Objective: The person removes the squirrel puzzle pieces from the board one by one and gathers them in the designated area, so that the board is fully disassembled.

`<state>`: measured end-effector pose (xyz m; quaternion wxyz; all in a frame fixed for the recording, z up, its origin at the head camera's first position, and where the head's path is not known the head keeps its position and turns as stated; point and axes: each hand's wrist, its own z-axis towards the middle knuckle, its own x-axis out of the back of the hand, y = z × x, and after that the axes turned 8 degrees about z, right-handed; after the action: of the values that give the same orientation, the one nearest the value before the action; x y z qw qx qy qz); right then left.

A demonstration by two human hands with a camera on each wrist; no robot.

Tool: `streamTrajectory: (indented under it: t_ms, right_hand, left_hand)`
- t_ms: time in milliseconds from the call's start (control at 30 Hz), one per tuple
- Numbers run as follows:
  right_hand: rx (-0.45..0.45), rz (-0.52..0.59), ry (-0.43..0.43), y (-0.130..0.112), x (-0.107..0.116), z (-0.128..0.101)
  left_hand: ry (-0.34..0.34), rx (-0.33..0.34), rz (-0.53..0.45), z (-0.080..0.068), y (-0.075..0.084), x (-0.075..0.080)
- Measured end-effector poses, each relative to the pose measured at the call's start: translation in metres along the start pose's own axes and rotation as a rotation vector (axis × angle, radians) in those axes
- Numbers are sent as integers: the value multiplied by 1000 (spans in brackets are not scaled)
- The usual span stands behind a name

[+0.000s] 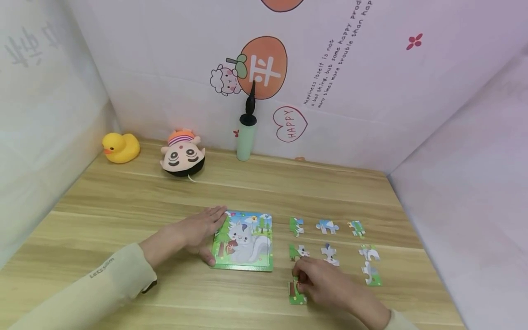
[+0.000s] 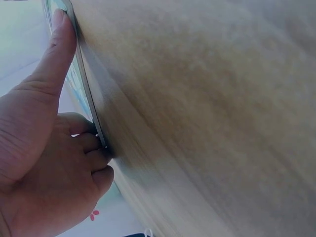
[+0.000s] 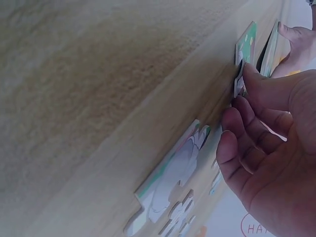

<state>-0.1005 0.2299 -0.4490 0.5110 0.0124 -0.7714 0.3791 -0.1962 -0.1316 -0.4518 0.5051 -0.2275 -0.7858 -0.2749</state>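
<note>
My left hand (image 1: pixel 202 231) rests on the left side of a square puzzle board (image 1: pixel 249 267) printed with a grey squirrel. Its thumb touches the lower left corner and its fingers lie along the upper left edge. To the board's right, my right hand (image 1: pixel 327 282) pinches a jigsaw piece (image 1: pixel 298 300), green with a brown patch, at the lower left of the laid-out pieces. Its fingertips cover part of that piece. In the right wrist view, the thumb lies against this piece (image 3: pixel 248 42), while the other fingers are curled beside it.
Several loose jigsaw pieces lie in rows, including a blue one (image 1: pixel 327 226) and a grey-and-green one (image 1: pixel 372 274). Along the back stand a yellow rubber duck (image 1: pixel 121 147), a plush doll (image 1: pixel 183 153) and a mint-green hand pump (image 1: pixel 246 140). Printed cloth walls (image 1: pixel 350 128) bound the wooden table (image 1: pixel 165 261).
</note>
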Motion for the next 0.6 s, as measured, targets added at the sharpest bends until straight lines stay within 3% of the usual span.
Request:
streamTrajectory:
  t_ms: [233, 467, 600]
  right_hand:
    - [9, -42, 29, -1, 3, 0]
    - [114, -191, 237, -8, 27, 3]
    - [107, -259, 307, -13, 46, 7]
  left_hand:
    - [-3, 3, 31, 3, 1, 1]
    - [26, -25, 21, 2, -5, -4]
    - [99, -54, -12, 1, -12, -3]
